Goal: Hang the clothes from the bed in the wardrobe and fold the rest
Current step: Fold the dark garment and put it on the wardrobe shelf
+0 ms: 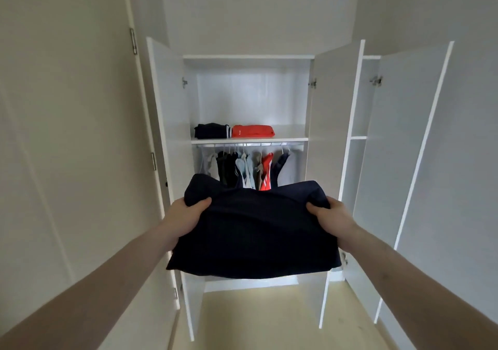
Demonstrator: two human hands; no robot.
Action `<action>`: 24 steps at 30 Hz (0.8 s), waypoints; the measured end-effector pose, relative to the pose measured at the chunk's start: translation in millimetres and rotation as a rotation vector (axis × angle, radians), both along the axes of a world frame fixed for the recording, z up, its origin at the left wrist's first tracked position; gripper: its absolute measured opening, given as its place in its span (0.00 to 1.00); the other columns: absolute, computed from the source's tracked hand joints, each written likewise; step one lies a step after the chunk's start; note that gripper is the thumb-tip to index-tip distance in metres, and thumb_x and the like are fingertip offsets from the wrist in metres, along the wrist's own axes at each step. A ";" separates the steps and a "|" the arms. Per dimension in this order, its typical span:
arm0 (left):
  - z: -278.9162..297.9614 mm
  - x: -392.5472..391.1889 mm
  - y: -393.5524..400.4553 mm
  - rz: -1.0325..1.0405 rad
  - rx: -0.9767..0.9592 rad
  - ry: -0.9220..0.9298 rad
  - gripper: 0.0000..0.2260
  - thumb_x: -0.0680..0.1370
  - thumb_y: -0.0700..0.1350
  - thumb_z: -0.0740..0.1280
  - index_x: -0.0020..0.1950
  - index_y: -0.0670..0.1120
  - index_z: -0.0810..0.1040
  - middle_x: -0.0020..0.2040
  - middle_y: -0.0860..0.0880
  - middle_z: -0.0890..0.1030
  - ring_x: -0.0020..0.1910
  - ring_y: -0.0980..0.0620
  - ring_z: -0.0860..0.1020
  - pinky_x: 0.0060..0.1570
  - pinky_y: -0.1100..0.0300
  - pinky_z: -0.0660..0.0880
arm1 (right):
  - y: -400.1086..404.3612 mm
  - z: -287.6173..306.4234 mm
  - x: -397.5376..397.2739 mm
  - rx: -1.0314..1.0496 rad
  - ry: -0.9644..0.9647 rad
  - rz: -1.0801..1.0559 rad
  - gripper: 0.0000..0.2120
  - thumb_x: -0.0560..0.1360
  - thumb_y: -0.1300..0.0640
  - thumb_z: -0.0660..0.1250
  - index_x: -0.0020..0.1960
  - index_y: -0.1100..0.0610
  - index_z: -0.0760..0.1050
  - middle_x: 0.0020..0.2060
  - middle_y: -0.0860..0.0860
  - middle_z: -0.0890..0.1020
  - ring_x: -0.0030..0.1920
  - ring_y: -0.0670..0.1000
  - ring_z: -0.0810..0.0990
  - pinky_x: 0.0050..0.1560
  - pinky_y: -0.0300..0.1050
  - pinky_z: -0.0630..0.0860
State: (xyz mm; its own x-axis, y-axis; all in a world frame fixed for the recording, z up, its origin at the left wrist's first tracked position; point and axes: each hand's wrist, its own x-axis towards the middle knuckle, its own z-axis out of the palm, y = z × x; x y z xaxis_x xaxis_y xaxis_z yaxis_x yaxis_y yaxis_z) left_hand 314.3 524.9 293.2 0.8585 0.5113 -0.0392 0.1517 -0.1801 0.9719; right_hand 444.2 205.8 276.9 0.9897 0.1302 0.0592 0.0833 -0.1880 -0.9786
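Folded navy garment (253, 231) gripped by left hand (186, 219), right hand (332, 219), before open wardrobe (334, 123).

A folded dark navy garment (253, 231) was held up flat in front of the open white wardrobe (334, 123), its near edge drooping. On the wardrobe's shelf (291, 135), toward the left edge, lay a folded dark garment (211, 130) touching a folded red one (252, 131). Below, about nine hung clothes (242, 169) crowded the rail (250, 144).
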 end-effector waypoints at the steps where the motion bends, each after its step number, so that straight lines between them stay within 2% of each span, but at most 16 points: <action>1: 3.3 19.9 3.9 -0.001 -0.002 -0.005 0.19 0.76 0.59 0.74 0.61 0.51 0.79 0.53 0.49 0.84 0.51 0.46 0.83 0.45 0.54 0.78 | 5.7 2.8 21.0 0.004 -0.002 -0.004 0.05 0.79 0.57 0.71 0.54 0.52 0.83 0.46 0.51 0.87 0.48 0.54 0.86 0.50 0.49 0.82; 5: 14.6 111.9 29.9 -0.007 0.012 -0.045 0.22 0.77 0.58 0.74 0.65 0.47 0.79 0.54 0.47 0.84 0.51 0.45 0.83 0.44 0.55 0.78 | 31.6 12.4 113.3 0.027 0.001 0.013 0.05 0.79 0.58 0.71 0.54 0.54 0.83 0.48 0.54 0.88 0.50 0.57 0.86 0.56 0.55 0.83; 10: 30.6 234.1 70.8 -0.010 0.003 -0.050 0.25 0.76 0.59 0.74 0.68 0.45 0.79 0.56 0.46 0.84 0.54 0.43 0.83 0.59 0.47 0.80 | 73.3 30.3 234.6 0.038 -0.003 0.018 0.07 0.80 0.59 0.71 0.57 0.56 0.82 0.50 0.55 0.87 0.52 0.58 0.86 0.58 0.56 0.83; 14: 49.6 317.0 95.6 -0.018 0.004 -0.068 0.22 0.76 0.58 0.74 0.64 0.47 0.80 0.54 0.47 0.84 0.52 0.45 0.83 0.54 0.50 0.80 | 96.4 49.1 316.1 0.039 -0.032 0.010 0.07 0.80 0.59 0.70 0.58 0.56 0.81 0.51 0.55 0.87 0.52 0.58 0.85 0.56 0.53 0.82; 20: 83.5 448.5 127.2 0.021 0.064 -0.113 0.19 0.76 0.56 0.74 0.62 0.48 0.82 0.56 0.46 0.85 0.54 0.43 0.83 0.63 0.45 0.78 | 132.0 82.9 456.0 0.031 -0.054 0.020 0.08 0.80 0.59 0.70 0.58 0.57 0.81 0.52 0.56 0.86 0.53 0.58 0.85 0.58 0.55 0.82; 24: 110.8 537.1 148.6 0.044 0.085 -0.118 0.22 0.76 0.57 0.74 0.64 0.47 0.81 0.57 0.44 0.84 0.56 0.41 0.83 0.64 0.44 0.78 | 159.5 110.2 551.8 0.062 -0.085 0.046 0.09 0.80 0.58 0.70 0.60 0.56 0.80 0.53 0.55 0.86 0.53 0.58 0.85 0.55 0.53 0.82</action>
State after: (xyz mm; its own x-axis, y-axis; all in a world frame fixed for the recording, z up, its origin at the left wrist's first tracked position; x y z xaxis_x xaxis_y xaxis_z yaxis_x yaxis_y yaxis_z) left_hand 851.4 673.5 404.0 0.8312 0.5459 0.1057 0.0470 -0.2584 0.9649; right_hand 996.0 365.4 387.1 0.9738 0.1691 0.1518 0.1734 -0.1217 -0.9773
